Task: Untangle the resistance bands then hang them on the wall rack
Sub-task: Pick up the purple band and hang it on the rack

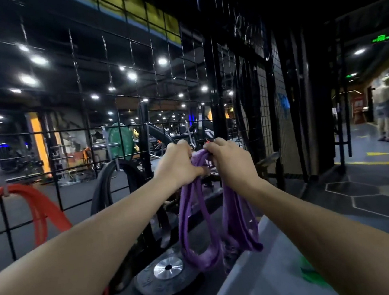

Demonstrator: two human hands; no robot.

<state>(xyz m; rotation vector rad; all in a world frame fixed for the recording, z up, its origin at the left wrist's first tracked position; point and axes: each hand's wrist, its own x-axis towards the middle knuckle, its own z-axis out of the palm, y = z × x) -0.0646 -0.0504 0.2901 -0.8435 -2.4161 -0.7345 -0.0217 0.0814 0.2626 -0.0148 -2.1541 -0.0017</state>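
Purple resistance bands (197, 219) hang bunched from both hands, left hand (178, 163) and right hand (230, 160) each in a closed grip at the top, raised toward the wire wall rack (135, 105) beyond, likely for hooking.

red band (38, 213) cut off left, distant person (384, 111) blurred

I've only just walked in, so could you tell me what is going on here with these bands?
A person is holding a bunched purple resistance band up in front of a black wire wall rack, gripping its top with both the left hand and the right hand. Its loops hang down between the forearms, not yet on a hook. A red band and a black band already hang on the rack to the left.
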